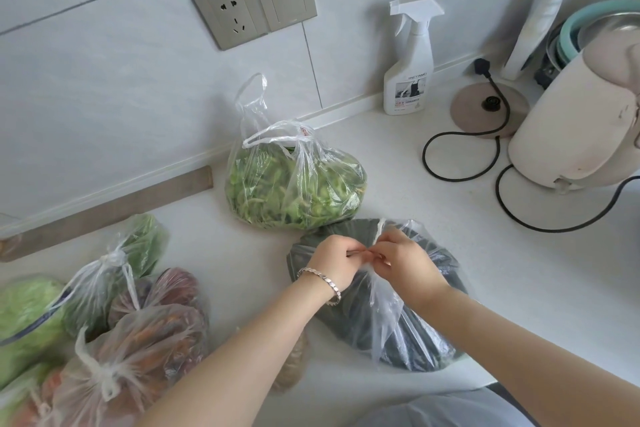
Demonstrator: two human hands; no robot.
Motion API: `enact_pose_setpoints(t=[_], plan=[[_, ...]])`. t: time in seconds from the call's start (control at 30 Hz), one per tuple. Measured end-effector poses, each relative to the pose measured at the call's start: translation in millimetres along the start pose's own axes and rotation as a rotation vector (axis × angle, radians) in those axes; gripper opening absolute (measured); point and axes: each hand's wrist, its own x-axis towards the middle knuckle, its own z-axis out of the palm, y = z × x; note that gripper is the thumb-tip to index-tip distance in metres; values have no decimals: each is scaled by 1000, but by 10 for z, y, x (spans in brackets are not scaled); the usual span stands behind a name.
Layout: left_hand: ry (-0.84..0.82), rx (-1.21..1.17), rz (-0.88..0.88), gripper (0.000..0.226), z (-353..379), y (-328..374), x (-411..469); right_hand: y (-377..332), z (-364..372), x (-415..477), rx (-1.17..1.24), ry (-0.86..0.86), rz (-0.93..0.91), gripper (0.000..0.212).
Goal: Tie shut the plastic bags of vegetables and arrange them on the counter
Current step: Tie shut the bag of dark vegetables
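Note:
A clear plastic bag of dark green vegetables (412, 333) lies on the white counter (519, 270) in front of me. My left hand (334, 262) and my right hand (401, 258) meet over its top, and both pinch the bag's twisted handles (379, 230). Just behind it sits a bag of light green leafy vegetables (294, 187) with its handles loose and upright. At the left lies a cluster of knotted bags: carrots (138, 350), purple vegetables (169, 291), dark greens (138, 246) and a pale cabbage (24, 315).
A white spray bottle (410, 62) stands by the wall. At the right sit a cream kettle (581, 118), its round base (485, 107) and a looping black cord (464, 156). A socket and switch (252, 10) are on the tiled wall. A brownish bag (292, 367) lies under my left forearm.

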Motion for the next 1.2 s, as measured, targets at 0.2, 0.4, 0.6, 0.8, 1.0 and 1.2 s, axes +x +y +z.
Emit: enact_pose_setpoints(t=[0.2, 0.4, 0.6, 0.8, 1.0, 1.2], plan=[[112, -46, 58, 25, 75, -57, -68, -52, -117, -22, 205, 47, 128, 18], [197, 79, 174, 20, 93, -87, -89, -33, -297, 56, 450, -167, 269, 19], [185, 56, 246, 20, 88, -99, -93, 29, -397, 88, 926, -468, 507, 23], [102, -145, -10, 23, 126, -85, -81, 27, -338, -37, 630, -306, 301, 33], [77, -256, -81, 23, 117, -98, -82, 133, -84, -150, 39, 4, -211, 9], [79, -109, -52, 18, 138, -62, -80, 194, -55, -160, -456, 87, -333, 27]])
